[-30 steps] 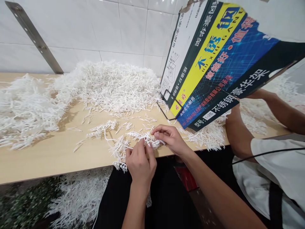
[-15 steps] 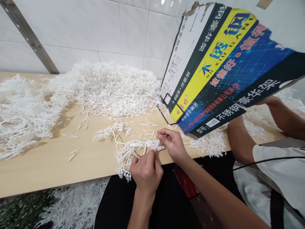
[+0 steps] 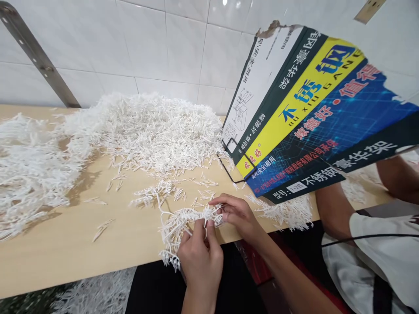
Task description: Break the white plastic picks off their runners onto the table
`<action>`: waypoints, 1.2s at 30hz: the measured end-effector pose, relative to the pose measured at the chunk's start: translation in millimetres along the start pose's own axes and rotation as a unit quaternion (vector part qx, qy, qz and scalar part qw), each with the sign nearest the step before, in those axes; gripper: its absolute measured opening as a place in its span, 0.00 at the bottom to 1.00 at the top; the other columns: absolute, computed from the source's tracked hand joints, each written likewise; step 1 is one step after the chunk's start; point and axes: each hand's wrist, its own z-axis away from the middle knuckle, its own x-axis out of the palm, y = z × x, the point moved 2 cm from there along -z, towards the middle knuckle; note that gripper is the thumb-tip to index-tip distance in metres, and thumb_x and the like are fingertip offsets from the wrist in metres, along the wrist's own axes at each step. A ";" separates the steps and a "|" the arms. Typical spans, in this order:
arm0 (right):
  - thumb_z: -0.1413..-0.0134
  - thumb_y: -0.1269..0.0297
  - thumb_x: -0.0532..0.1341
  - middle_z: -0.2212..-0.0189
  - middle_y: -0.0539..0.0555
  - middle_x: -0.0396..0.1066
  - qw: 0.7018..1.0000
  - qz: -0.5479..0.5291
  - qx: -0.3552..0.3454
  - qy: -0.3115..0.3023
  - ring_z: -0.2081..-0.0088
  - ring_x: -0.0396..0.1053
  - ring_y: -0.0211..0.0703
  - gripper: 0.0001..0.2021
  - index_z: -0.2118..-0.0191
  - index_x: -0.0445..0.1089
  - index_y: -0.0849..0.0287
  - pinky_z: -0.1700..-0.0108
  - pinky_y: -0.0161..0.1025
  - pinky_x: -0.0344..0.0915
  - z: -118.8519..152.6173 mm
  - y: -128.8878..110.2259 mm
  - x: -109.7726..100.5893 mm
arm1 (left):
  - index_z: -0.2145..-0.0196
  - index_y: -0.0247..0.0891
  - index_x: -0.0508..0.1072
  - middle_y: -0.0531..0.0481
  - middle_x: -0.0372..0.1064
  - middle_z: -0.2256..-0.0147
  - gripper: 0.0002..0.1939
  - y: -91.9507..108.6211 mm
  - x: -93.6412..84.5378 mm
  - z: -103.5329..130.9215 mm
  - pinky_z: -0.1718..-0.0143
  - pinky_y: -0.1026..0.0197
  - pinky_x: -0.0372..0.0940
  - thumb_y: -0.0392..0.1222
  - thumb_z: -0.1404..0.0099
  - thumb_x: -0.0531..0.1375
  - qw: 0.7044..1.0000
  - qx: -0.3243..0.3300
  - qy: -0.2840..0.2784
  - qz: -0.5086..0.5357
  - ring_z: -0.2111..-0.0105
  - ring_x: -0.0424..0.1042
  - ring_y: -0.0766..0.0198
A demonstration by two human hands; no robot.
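Note:
A branched white plastic sprig (image 3: 176,220) with many small thin tips lies near the table's front edge. My left hand (image 3: 202,257) grips it from below, with fingers closed round a stem. At the sprig's right end is my right hand (image 3: 240,216), its thumb and fingers curled about the small white tips; the exact contact is partly hidden. Loose thin white pieces (image 3: 207,183) are scattered just beyond my hands. A further bushy part of the sprig (image 3: 157,191) reaches out to the upper left, joined by a bare stem.
A large heap of white pieces (image 3: 163,131) lies against the tiled wall, with branched white sprigs (image 3: 29,170) at left. A printed cardboard panel (image 3: 294,117) leans in a black wire stand (image 3: 233,174). Behind it, a co-worker's arm (image 3: 334,213) rests at the table.
The view has tilted, so things sit lower in the picture. My right hand's fingers have opened slightly and come round the sprig's end. My left hand still holds the stem.

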 end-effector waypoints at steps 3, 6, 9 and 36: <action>0.39 0.63 0.64 0.63 0.54 0.76 0.996 0.079 0.013 0.023 0.68 0.69 0.39 0.12 0.52 0.81 0.55 0.68 0.35 0.62 -1.2 -4.0 2.4 | 0.71 0.42 0.69 0.56 0.63 0.83 0.12 -2.0 -1.5 1.8 0.74 0.61 0.56 0.40 0.27 0.57 0.999 -0.022 -0.032 0.012 0.79 0.63 0.60; 0.37 0.63 0.62 0.69 0.53 0.78 0.991 0.121 0.005 0.055 0.70 0.71 0.40 0.11 0.56 0.82 0.56 0.68 0.35 0.64 -5.1 -3.6 4.7 | 0.69 0.42 0.70 0.55 0.65 0.82 0.10 -3.3 0.1 3.4 0.73 0.61 0.57 0.40 0.27 0.57 0.998 -0.022 -0.051 0.014 0.77 0.64 0.58; 0.40 0.65 0.63 0.76 0.52 0.76 0.984 0.127 0.034 0.118 0.75 0.69 0.39 0.09 0.64 0.83 0.58 0.72 0.35 0.63 -9.4 1.7 6.1 | 0.68 0.42 0.71 0.54 0.67 0.81 0.10 -4.1 0.2 3.4 0.72 0.60 0.57 0.39 0.27 0.57 0.998 -0.015 -0.068 0.012 0.76 0.64 0.57; 0.44 0.75 0.57 0.72 0.50 0.76 0.974 0.187 -0.084 -0.092 0.70 0.73 0.41 0.12 0.72 0.76 0.56 0.65 0.36 0.66 -10.7 -20.5 15.2 | 0.68 0.37 0.74 0.52 0.74 0.76 0.10 -21.4 -92.0 -8.9 0.75 0.65 0.66 0.45 0.32 0.63 0.974 -0.059 0.218 0.025 0.79 0.71 0.66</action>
